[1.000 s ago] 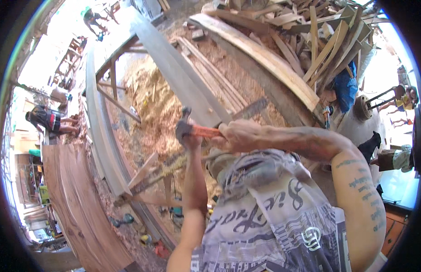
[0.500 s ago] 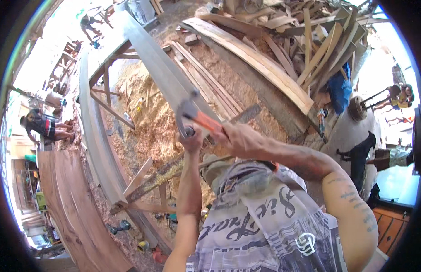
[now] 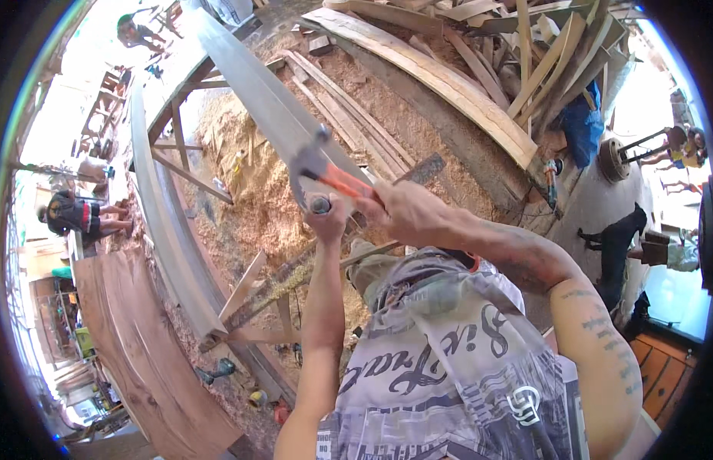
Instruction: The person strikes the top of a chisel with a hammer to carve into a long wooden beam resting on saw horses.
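Note:
My right hand grips the orange handle of a claw hammer. Its dark head, blurred, hangs over the long grey-brown beam, just above and left of my left hand. That hand is closed around an upright tool seen end-on, which looks like a chisel; only its round handle end shows, and its lower end is hidden. Between hammer head and handle end there appears to be a small gap. Both hands are close together over the beam's near end.
A second long beam runs at the left, beside a wide brown slab. Sawdust and thin strips cover the ground. Scrap wood is piled at far right. A black dog stands right; a person is at left.
The hammer head has shifted slightly left and its handle has tilted a little. Both hands stay closed on their tools, and the surroundings have moved slightly in view.

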A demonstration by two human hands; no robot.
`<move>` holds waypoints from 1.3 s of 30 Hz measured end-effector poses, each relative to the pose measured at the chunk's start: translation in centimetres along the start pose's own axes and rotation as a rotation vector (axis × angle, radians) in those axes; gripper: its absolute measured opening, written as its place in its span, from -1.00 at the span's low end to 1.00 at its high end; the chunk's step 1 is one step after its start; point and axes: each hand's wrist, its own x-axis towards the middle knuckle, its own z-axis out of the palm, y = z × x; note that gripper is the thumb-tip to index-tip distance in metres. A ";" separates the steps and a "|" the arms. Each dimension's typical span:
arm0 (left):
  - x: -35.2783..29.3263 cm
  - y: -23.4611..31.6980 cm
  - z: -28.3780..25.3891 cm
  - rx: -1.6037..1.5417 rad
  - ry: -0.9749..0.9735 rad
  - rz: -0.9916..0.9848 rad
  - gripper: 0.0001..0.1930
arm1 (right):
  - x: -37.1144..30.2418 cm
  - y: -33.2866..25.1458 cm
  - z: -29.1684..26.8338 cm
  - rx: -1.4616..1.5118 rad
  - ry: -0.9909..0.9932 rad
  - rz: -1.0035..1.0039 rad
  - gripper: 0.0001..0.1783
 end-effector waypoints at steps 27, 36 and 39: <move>1.6 2.3 0.6 -0.351 0.079 -0.231 -0.83 | -4.8 2.3 -3.4 0.328 0.314 -0.012 -0.58; -3.3 -5.2 -0.3 -1.066 0.157 -0.723 -0.80 | -1.4 -0.2 0.1 -0.220 -0.198 -0.171 -0.54; -2.9 -2.0 1.8 -0.752 0.176 -0.562 -0.78 | -1.3 -0.9 -1.8 -0.156 -0.183 -0.119 -0.50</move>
